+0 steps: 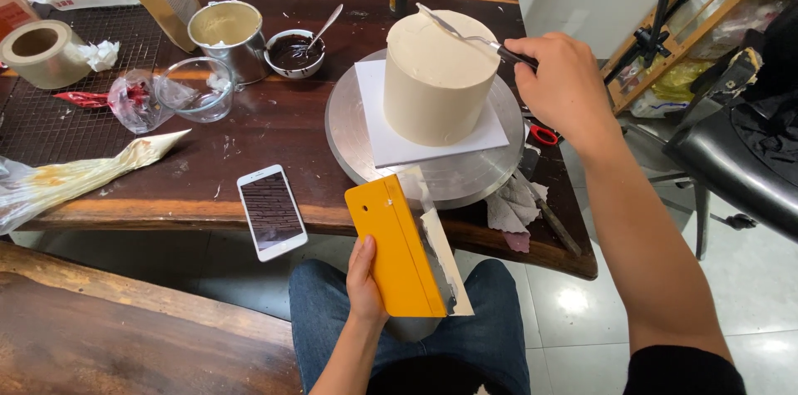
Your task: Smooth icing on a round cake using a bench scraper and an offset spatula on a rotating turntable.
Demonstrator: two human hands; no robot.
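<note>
Left hand [366, 283] sits nearest the lens, over the lap, fingers wrapped along the edge of a yellow scraper [399, 249]. Scraper is a flat rectangular blade with a metal edge strip, cream smeared down that edge, held roughly upright and tilted, its top corner just below the table edge.

Right hand [565, 87] is clenched around the dark handle of an offset spatula [461, 29]. Blade tip lies flat on the top surface of the cake [436, 79], near its far rim.

Cake: tall cylinder, pale beige frosting, sides smooth, top mostly level with faint spatula marks. Sits on a white square board [391, 141], which sits on a round metal turntable [465, 170] on the dark wooden table [274, 125].

Relative position: cake is just left of the right hand, reached only via the spatula; hand itself not touching frosting. Left hand and scraper are well apart from the cake, below and nearer the camera.

Nearby: white phone [272, 212] overhanging the table edge, bowl of dark chocolate [293, 52] with spoon, metal cup [226, 29], glass bowl [194, 89], piping bag [75, 175], crumpled tissue [511, 208].
</note>
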